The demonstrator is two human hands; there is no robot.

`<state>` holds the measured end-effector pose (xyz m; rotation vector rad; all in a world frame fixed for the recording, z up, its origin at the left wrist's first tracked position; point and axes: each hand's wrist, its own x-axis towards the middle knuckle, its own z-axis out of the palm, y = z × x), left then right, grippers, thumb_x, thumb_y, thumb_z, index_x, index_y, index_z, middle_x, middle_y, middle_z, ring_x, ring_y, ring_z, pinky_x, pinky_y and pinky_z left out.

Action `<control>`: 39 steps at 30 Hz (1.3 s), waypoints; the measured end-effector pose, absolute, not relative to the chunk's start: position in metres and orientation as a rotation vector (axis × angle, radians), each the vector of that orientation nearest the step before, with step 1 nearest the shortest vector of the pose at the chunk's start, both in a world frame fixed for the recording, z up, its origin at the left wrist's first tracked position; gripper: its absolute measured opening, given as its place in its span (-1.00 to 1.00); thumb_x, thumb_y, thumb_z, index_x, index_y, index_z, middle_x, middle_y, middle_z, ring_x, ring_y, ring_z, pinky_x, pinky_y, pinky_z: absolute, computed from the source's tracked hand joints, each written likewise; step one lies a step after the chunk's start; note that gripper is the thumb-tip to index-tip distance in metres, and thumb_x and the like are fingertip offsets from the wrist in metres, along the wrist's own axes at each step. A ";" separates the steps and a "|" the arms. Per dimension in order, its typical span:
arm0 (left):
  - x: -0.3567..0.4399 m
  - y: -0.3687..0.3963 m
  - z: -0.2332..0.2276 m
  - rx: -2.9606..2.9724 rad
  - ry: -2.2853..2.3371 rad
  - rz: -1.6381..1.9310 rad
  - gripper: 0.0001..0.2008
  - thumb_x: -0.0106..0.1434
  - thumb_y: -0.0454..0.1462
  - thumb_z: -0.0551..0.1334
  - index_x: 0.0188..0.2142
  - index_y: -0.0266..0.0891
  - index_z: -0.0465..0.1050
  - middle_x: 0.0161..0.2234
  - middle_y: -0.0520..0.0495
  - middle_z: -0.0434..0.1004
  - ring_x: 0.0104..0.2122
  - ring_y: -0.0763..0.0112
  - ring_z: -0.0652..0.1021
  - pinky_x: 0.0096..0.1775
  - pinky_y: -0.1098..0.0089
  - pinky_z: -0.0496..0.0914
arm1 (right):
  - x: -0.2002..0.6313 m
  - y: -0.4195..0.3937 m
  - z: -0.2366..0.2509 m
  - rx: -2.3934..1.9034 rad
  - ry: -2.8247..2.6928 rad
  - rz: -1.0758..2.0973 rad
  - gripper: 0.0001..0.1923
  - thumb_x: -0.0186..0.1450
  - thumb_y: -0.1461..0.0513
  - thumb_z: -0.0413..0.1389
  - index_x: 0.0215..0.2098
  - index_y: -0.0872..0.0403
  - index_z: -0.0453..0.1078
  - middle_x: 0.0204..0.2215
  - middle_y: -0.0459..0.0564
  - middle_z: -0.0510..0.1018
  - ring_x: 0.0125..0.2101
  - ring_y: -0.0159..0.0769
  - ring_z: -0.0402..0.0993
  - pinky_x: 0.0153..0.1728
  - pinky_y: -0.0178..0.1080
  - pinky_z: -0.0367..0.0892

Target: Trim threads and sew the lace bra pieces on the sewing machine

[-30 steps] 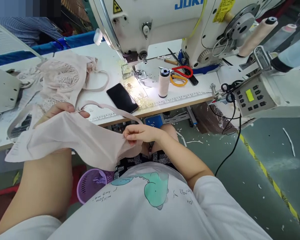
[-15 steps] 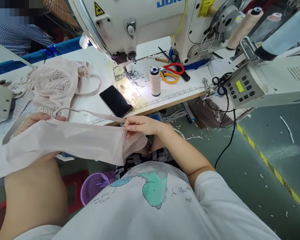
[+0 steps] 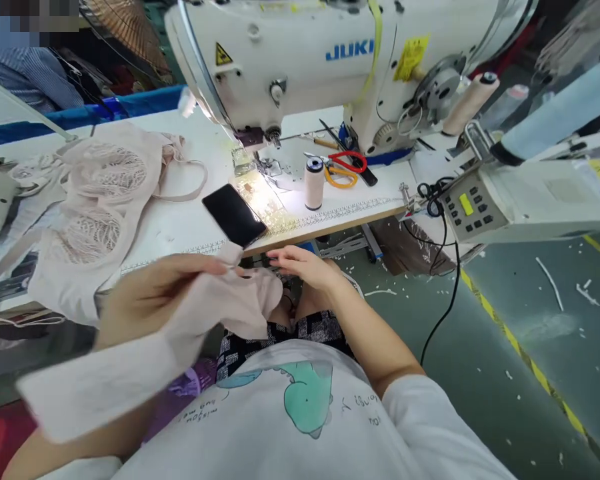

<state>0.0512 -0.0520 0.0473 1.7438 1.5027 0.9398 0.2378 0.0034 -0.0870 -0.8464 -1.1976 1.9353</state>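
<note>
A pale pink bra (image 3: 97, 193) with lace cups lies on the left of the table. My left hand (image 3: 160, 287) is closed on a pale pink fabric strip (image 3: 200, 313) above my lap. One blurred end of this strip hangs to the lower left; its other end bunches between my hands. Whether it joins the bra, I cannot tell. My right hand (image 3: 305, 267) is beside the bunched end, its fingers stretched out and holding nothing that I can see. Part of the left hand is hidden behind the cloth.
A white sewing machine (image 3: 290, 73) stands at the back, its needle area lit. Before it are a black phone (image 3: 234, 215), a thread spool (image 3: 314, 187) and red- and orange-handled tools (image 3: 347, 163). A control box (image 3: 475, 207) juts out at right. A purple basket (image 3: 195, 380) is below.
My left hand has moved right, toward my right hand, taking the strip off the table edge. The right hand's fingers have come off the strip. The strip, stretched before, is now bunched; the view shifted slightly.
</note>
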 end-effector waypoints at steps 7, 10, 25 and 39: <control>0.083 -0.012 0.038 2.843 1.370 0.625 -0.78 0.09 -0.30 0.01 -0.45 -0.26 0.42 -0.29 -0.10 0.41 -0.30 0.38 0.42 -0.31 0.39 0.35 | 0.297 -0.064 -0.036 -0.821 -1.372 1.345 -0.83 0.28 0.21 -0.06 -0.46 0.09 0.22 -0.17 0.09 0.42 -0.35 -0.34 0.40 -0.34 -0.24 0.30; 0.097 0.000 0.037 2.748 1.218 0.168 -0.80 0.05 -0.29 -0.02 -0.53 -0.30 0.34 -0.40 -0.08 0.42 -0.34 0.39 0.41 -0.30 0.40 0.30 | 0.302 -0.091 -0.005 -0.704 -1.463 1.350 -0.90 0.27 0.26 -0.10 -0.38 0.05 0.21 -0.03 0.09 0.34 -0.36 -0.35 0.44 -0.32 -0.21 0.36; 0.070 0.015 0.020 1.465 1.007 -0.086 -0.76 0.10 -0.12 0.05 -0.44 -0.28 0.25 -0.60 0.07 0.25 -0.66 0.65 0.27 -0.59 0.60 0.21 | 0.276 -0.062 -0.020 -1.068 -1.855 1.052 -0.90 0.27 0.33 -0.12 -0.37 0.09 0.18 -0.10 0.12 0.37 0.11 -0.33 0.11 -0.01 -0.20 0.18; 0.036 -0.008 -0.001 1.647 1.550 0.573 -0.72 0.08 -0.12 0.06 -0.32 -0.28 0.34 -0.46 -0.01 0.44 -0.52 0.55 0.43 -0.46 0.56 0.32 | 0.218 -0.003 -0.023 -0.967 -2.056 0.861 -0.89 0.25 0.31 -0.15 -0.37 0.10 0.18 -0.14 0.10 0.39 -0.09 -0.31 0.29 -0.09 -0.22 0.24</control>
